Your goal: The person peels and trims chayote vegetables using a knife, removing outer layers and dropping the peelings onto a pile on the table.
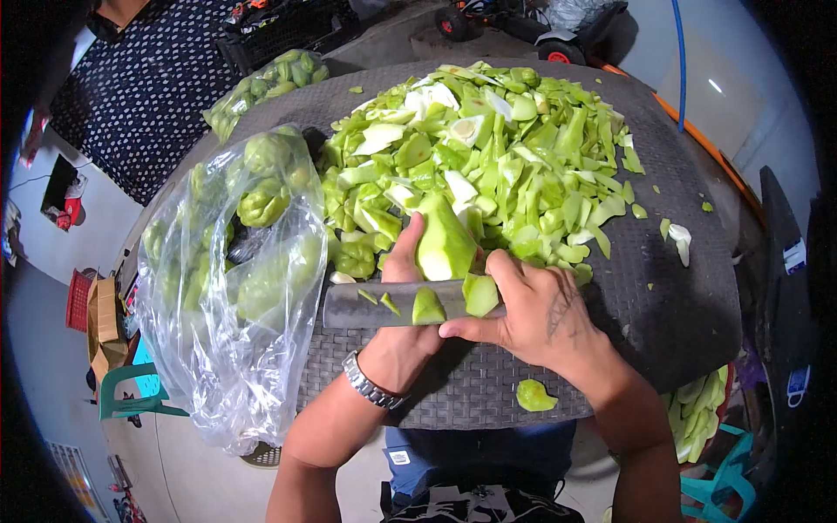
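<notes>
My left hand [405,270] is wrapped round a partly peeled chayote [445,240], its thumb up along the side. In my right hand [540,309] is a wide-bladed knife [349,307], gripped at its right end with the handle hidden. The blade lies crosswise just below the chayote, over my left wrist area. Several cut green pieces stick to the blade, the largest a green slice [480,295] beside my right fingers. Beyond my hands spreads a big heap of chayote slices [523,174]. A whole chayote [355,259] sits left of my left hand.
A clear plastic bag [261,366] of whole chayotes hangs over the left edge of the dark woven table [689,322]. Another bag of chayotes [270,83] stands at the back left. One loose piece [535,396] lies near the front edge. A container of slices [700,414] stands lower right.
</notes>
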Available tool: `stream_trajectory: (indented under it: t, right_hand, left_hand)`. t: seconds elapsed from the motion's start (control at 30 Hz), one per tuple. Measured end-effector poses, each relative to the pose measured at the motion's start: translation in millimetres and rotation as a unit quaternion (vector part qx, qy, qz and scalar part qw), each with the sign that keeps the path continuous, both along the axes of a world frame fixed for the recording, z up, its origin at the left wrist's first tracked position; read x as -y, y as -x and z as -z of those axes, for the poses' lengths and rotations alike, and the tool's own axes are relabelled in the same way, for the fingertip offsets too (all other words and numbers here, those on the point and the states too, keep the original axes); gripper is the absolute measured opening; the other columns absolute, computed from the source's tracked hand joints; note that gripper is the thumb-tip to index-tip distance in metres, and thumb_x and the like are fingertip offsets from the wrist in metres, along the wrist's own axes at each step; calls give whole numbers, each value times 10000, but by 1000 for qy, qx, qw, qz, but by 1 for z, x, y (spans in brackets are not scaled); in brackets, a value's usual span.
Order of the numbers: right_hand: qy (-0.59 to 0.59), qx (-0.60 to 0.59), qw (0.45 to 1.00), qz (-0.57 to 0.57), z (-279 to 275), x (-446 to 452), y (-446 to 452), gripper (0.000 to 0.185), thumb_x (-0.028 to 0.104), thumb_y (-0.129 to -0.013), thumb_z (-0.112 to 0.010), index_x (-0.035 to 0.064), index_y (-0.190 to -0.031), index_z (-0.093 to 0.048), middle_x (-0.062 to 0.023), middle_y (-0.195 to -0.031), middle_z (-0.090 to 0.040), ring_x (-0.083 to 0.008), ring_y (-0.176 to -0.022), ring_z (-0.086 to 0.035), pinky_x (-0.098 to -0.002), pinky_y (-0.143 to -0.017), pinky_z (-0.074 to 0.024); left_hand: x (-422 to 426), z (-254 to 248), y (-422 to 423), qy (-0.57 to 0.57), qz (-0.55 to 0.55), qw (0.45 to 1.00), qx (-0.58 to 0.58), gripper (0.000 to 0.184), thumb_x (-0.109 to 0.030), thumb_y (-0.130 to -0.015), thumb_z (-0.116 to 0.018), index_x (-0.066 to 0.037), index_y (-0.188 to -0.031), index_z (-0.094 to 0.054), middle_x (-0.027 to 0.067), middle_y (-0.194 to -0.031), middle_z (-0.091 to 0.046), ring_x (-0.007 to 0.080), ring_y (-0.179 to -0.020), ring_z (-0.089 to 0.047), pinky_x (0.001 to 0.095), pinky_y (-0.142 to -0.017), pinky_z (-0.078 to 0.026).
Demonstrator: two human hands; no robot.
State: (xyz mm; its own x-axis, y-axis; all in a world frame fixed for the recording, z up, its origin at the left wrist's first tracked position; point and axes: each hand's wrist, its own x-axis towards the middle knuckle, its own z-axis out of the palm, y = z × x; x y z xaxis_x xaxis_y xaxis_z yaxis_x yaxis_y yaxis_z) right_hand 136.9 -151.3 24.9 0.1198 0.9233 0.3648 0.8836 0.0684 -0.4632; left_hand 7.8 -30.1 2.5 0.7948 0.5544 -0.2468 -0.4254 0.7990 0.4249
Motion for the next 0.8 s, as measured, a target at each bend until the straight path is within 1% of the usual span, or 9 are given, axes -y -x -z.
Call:
stream_trajectory:
  t: [0.17,0.27,0.4,0.47,0.5,0.57,0.6,0.73,0.8]
  right_hand:
    - [-7,-1,1000,-2,2,-1,-1,752,704,-780,-782,7,-963,-568,-212,-735,-657,-456,-720,-696,-501,-648,-558]
    - [4,-5,1000,17,-2,-5,-13,741,722,-838,-714,-2,-898,-567,-251,-715,-673,-476,-720,-711,-548,-640,-566]
    - [114,-51,984,130,-14,-7,-38,723,695,-879,-692,-21,-913,-595,-269,-724,-672,-484,-764,-711,-539,-685,-565]
    - [110,-67,983,133,-18,-6,-43,716,685,-893,-684,-27,-930,-605,-271,-723,-670,-483,-777,-712,-537,-697,-561]
    - [91,-113,985,91,-14,-5,-35,711,691,-884,-692,-13,-920,-599,-264,-699,-659,-477,-744,-709,-538,-651,-548]
    - [47,-73,996,-1,-9,-4,-21,697,684,-865,-720,1,-899,-583,-253,-673,-646,-477,-705,-698,-533,-611,-541]
    - [32,-52,998,-11,-6,-2,-15,637,591,-831,-813,16,-900,-546,-198,-695,-606,-448,-709,-664,-478,-635,-521]
    - [-3,-45,999,-23,-2,-4,-15,670,634,-824,-792,20,-918,-539,-204,-723,-624,-461,-719,-664,-483,-644,-531]
    - [-16,-16,1000,0,-4,-4,-22,691,678,-841,-742,15,-924,-567,-222,-691,-645,-470,-705,-686,-512,-629,-548]
  left_hand:
    - [7,-14,-2,-15,-24,999,-30,466,-481,-1052,-518,-56,-1192,-649,122,-1045,-721,260,-922,-717,421,-887,-599]
    - [6,-11,3,-63,-32,995,-73,457,-475,-1056,-493,-70,-1208,-642,113,-1062,-721,252,-928,-708,412,-821,-596]
    - [10,-19,1,-100,-56,987,-115,416,-428,-1093,-417,-103,-1270,-608,67,-1107,-722,199,-936,-697,343,-703,-532]
    - [10,-18,1,-109,-63,986,-114,430,-442,-1094,-426,-99,-1279,-607,74,-1108,-718,204,-947,-698,361,-737,-551]
    - [9,-16,1,-113,-69,985,-112,436,-448,-1095,-431,-97,-1284,-607,77,-1108,-717,207,-953,-699,370,-753,-560]
    - [7,-6,2,-90,-48,992,-70,522,-540,-1052,-518,-92,-1300,-621,104,-1166,-705,247,-1053,-697,425,-943,-577]
    - [7,-4,2,-99,-39,993,-57,519,-536,-1053,-516,-88,-1292,-625,107,-1156,-709,243,-1038,-702,416,-935,-579]
    - [5,-7,-1,-112,-30,992,-57,525,-537,-1053,-514,-80,-1285,-629,109,-1123,-718,234,-987,-715,407,-923,-581]
    - [7,-8,0,-119,-33,989,-80,531,-543,-1058,-491,-81,-1282,-624,106,-1121,-718,228,-974,-714,401,-856,-591]
